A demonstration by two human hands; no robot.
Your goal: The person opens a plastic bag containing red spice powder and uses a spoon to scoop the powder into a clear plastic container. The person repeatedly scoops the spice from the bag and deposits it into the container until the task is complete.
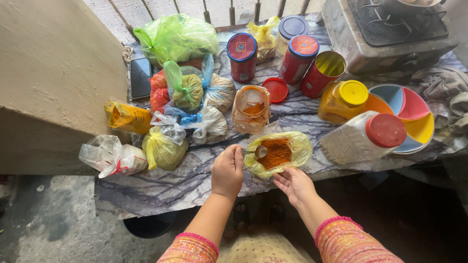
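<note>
My left hand (227,171) is closed on the handle of a metal spoon (258,151), whose bowl dips into an open yellow plastic bag (298,148) of orange-red spice powder. My right hand (294,184) grips the near edge of that bag and holds it open on the marbled counter (161,185). Just behind the bag stands an open clear plastic jar (250,109) partly filled with the same orange powder. Its red lid (277,89) lies flat beside it.
Several knotted bags of spices crowd the left side, by a black phone (140,77). Red canisters (242,56), a yellow-lidded jar (342,101), a red-capped white jar (363,137) on its side and a coloured divided tray (407,113) fill the right. A gas stove (390,29) stands behind.
</note>
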